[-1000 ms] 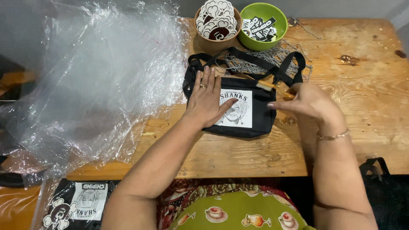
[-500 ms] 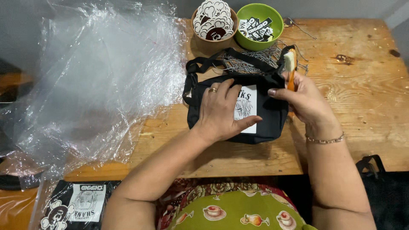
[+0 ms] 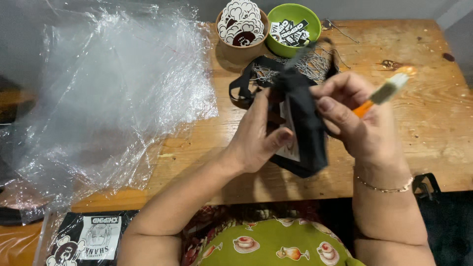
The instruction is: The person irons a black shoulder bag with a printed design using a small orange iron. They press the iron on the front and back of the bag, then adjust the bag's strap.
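Observation:
A small black fabric bag (image 3: 304, 129) with a white printed patch is lifted off the wooden table (image 3: 433, 123) and turned on edge. My left hand (image 3: 258, 135) grips its left side, thumb against the front. My right hand (image 3: 357, 120) pinches the bag's right edge and also holds a small brush (image 3: 383, 93) with an orange handle and pale bristles, blurred by motion. The bag's black straps (image 3: 246, 81) trail toward the bowls.
A brown bowl (image 3: 241, 47) and a green bowl (image 3: 294, 24) of black-and-white stickers stand at the table's far edge, with thin chains (image 3: 315, 64) beside them. A heap of clear plastic sleeves (image 3: 108, 93) covers the left. A packaged black bag (image 3: 91, 239) lies bottom left.
The bag lay flat under my left palm a second ago. Both hands have since lifted it and turned it on edge, and the brush has swung out to the right.

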